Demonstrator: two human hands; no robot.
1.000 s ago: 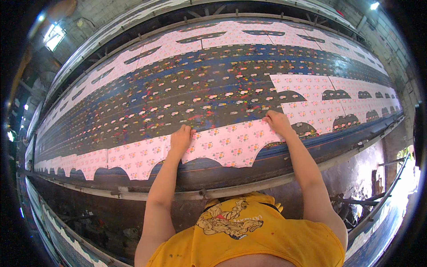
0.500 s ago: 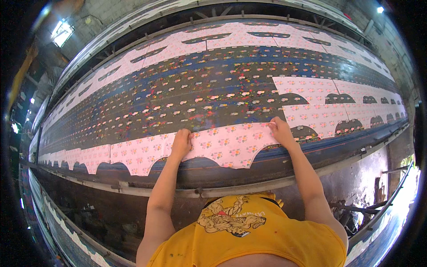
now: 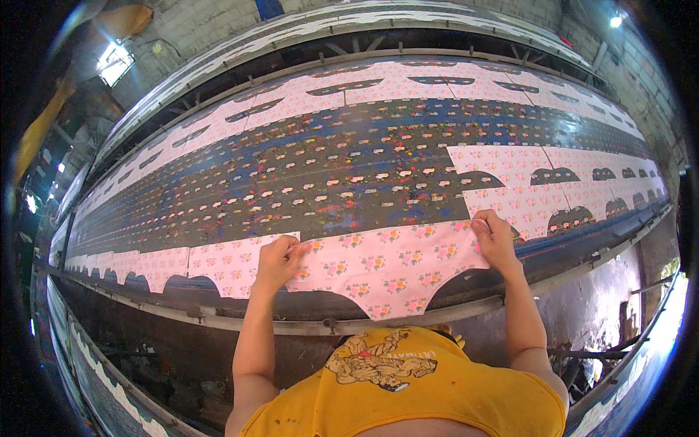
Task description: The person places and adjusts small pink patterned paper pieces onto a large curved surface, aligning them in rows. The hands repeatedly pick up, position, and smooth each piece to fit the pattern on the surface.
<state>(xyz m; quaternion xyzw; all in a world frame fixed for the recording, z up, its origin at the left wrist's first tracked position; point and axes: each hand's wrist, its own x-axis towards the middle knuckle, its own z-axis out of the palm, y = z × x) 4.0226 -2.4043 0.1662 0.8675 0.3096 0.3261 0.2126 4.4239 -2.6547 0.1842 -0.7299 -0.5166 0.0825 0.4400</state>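
A pink floral cut fabric piece (image 3: 386, 269) is stretched between my two hands, lifted above the long dark printing table (image 3: 349, 186) and hanging toward its near edge. My left hand (image 3: 279, 258) grips the piece's upper left corner with curled fingers. My right hand (image 3: 495, 240) pinches the upper right corner. Similar floral pieces (image 3: 218, 266) lie in a row to the left along the near side. Two further rows (image 3: 495, 164) lie at the right, with dark curved cut-outs between them.
More floral pieces (image 3: 378, 73) run along the table's far side. A metal rail (image 3: 196, 315) borders the near edge. Other long tables (image 3: 342, 22) stand beyond and at both lower sides, with a block wall (image 3: 204, 29) and a bright window (image 3: 115, 64) behind.
Both hands have drawn the piece toward me and slightly rightward; it is now raised, overhanging nearer the front edge. The view has shifted, so the table appears a little lower in the picture.
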